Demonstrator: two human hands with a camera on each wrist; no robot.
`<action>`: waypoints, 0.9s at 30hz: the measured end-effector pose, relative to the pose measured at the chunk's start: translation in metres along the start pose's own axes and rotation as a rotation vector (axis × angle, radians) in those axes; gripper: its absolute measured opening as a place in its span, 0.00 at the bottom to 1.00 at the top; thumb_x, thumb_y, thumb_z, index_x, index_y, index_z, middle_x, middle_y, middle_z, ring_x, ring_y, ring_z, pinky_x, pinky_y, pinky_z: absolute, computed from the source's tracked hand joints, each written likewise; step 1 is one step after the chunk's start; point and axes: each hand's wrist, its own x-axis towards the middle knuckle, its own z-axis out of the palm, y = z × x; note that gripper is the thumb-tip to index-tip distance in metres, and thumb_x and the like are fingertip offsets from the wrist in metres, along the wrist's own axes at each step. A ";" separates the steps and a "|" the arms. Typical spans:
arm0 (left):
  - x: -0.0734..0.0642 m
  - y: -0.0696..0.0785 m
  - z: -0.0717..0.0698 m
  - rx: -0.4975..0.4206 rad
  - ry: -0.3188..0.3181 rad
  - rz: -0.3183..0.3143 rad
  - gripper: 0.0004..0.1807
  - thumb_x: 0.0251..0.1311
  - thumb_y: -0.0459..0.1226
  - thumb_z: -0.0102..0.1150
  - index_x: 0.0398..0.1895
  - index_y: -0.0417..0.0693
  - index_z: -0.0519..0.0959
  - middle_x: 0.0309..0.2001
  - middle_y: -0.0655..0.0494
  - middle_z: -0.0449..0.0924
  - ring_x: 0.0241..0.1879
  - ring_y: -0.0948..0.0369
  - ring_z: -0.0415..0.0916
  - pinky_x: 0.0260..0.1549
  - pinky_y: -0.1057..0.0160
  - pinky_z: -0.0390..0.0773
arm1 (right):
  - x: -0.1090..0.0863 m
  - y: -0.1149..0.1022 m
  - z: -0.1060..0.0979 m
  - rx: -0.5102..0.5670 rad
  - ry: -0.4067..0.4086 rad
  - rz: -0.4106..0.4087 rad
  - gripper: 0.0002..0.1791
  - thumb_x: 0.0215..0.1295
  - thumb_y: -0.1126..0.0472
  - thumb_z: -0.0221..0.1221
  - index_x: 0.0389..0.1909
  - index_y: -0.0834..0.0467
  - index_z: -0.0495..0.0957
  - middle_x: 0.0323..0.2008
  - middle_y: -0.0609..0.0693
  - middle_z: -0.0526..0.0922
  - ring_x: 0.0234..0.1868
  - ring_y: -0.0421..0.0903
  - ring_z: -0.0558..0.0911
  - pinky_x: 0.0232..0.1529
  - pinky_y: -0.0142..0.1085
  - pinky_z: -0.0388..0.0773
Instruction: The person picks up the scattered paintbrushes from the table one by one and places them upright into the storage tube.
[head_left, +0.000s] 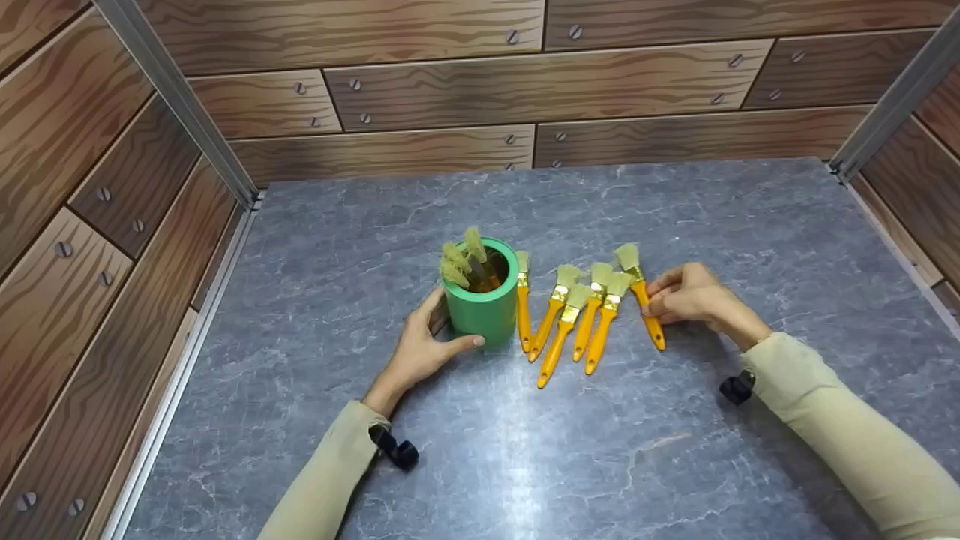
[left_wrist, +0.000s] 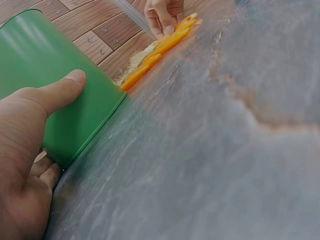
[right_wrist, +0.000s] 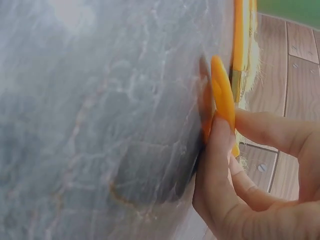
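A green can (head_left: 484, 319) stands upright on the table with several bristle brushes (head_left: 474, 246) leaning in it, bristles up. Wrapped round its left side, my left hand (head_left: 418, 351) grips it low, thumb in front; the left wrist view shows the thumb lying along the green wall (left_wrist: 55, 55). At the right end of a row of paintbrushes, my right hand (head_left: 694, 296) pinches the orange handle of one paintbrush (head_left: 655, 331) between thumb and fingers. In the right wrist view, that handle (right_wrist: 222, 90) is close over the tabletop. Several other paintbrushes (head_left: 559, 349) lie between can and right hand.
The grey marbled tabletop (head_left: 360, 240) runs up to wood-patterned panels (head_left: 450, 90) at the back and sides. Metal corner posts (head_left: 180, 97) stand at the back. A black band (head_left: 394, 448) is on the left wrist, another (head_left: 737, 386) on the right.
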 end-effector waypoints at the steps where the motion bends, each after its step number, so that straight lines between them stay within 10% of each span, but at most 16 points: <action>1: 0.000 0.000 0.000 0.004 0.000 -0.002 0.60 0.55 0.42 0.84 0.87 0.55 0.55 0.82 0.56 0.64 0.81 0.56 0.62 0.81 0.56 0.66 | 0.000 0.000 -0.001 0.009 -0.003 0.001 0.26 0.64 0.70 0.68 0.60 0.77 0.75 0.38 0.51 0.86 0.34 0.39 0.88 0.41 0.33 0.92; 27: 0.001 -0.001 0.000 0.017 -0.006 -0.007 0.59 0.56 0.43 0.84 0.87 0.57 0.56 0.81 0.56 0.65 0.80 0.55 0.64 0.80 0.55 0.68 | -0.043 -0.034 -0.021 0.155 0.008 -0.258 0.25 0.73 0.68 0.66 0.65 0.73 0.73 0.49 0.51 0.81 0.44 0.40 0.87 0.51 0.36 0.91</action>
